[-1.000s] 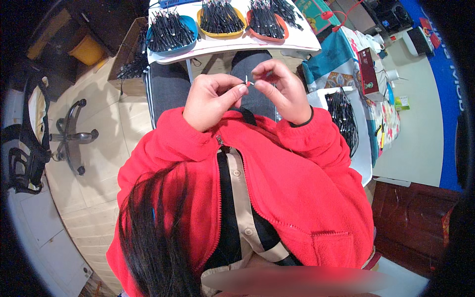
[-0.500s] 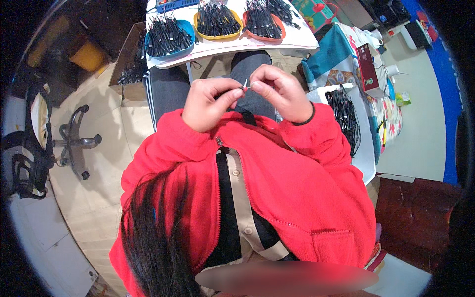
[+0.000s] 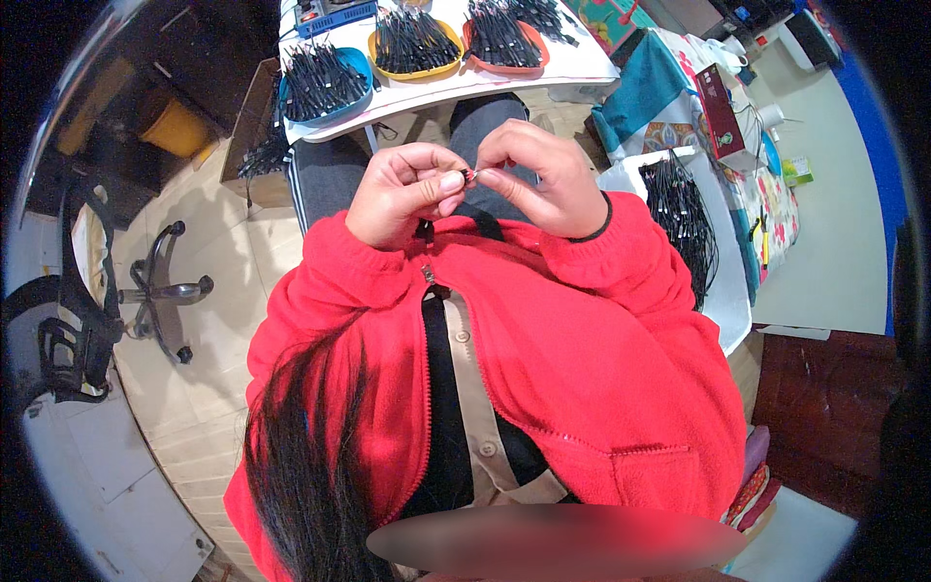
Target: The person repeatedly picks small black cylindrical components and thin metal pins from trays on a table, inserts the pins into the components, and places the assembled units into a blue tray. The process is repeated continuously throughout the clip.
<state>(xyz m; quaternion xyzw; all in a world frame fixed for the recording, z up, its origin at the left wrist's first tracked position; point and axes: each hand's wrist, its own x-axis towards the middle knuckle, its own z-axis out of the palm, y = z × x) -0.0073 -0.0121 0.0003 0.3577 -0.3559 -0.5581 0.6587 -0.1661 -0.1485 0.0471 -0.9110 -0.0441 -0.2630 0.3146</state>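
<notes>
Above my lap, my left hand pinches a thin black cable between thumb and forefinger. Its short red and pale wire ends stick out to the right of the thumb. My right hand meets them there, thumb and forefinger closed on the tip of a wire. The two sets of fingertips almost touch. Most of the cable is hidden by my left palm. Beyond my knees, bundles of similar black cables fill a blue tray, a yellow tray and an orange tray.
The trays stand on a white table. At my right, a white bin holds more black cables. A cardboard box with cables is left of the table. Farther left is a wheeled chair base; a dark red box lies right.
My right fingertips have come closer to my left thumb and now close over the wire tip. My left fingers have shifted and curled differently around the cable. The whole view has tilted slightly.
</notes>
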